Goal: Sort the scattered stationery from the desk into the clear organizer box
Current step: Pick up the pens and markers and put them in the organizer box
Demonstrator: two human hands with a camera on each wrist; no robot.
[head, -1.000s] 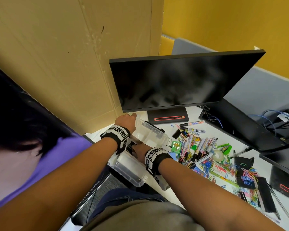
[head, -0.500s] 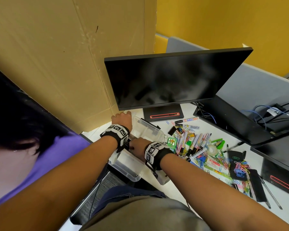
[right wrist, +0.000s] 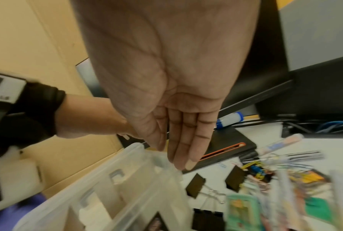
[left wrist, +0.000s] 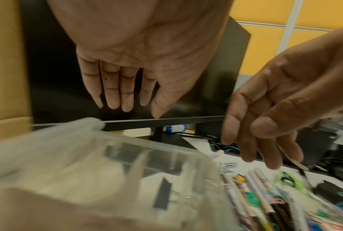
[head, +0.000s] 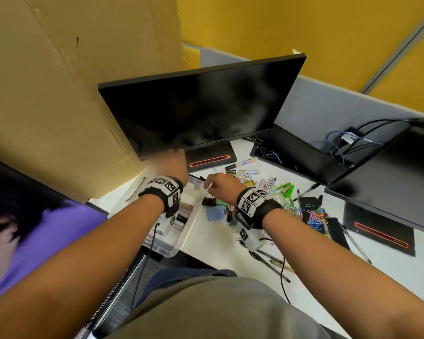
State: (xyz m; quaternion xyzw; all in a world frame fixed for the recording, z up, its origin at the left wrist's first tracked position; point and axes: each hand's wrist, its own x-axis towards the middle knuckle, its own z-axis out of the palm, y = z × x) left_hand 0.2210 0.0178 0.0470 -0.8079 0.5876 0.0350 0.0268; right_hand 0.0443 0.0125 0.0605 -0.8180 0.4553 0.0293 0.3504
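The clear organizer box (head: 181, 243) lies at the desk's left front edge, partly under my left wrist. Its dividers show in the left wrist view (left wrist: 166, 150) and the right wrist view (right wrist: 127, 164). My left hand (head: 175, 165) hovers above the box's far end with straight fingers (left wrist: 125, 96), holding nothing. My right hand (head: 218, 187) hangs open just right of the box, fingers (right wrist: 186, 148) straight, above a black binder clip (head: 208, 201) (right wrist: 195, 185) lying on the desk. Pens, markers and coloured paper clips (head: 267, 187) are heaped to the right.
A dark monitor (head: 198, 108) and its stand base (head: 211, 157) sit close behind the hands. A second monitor (head: 389, 179) stands at the right, with cables (head: 340, 143) behind. A cardboard wall (head: 59, 94) closes the left. A person in purple (head: 47, 228) is at the left.
My right hand has come out of the box and moved right, over the binder clip. My left hand has lifted off the box's far end toward the monitor.
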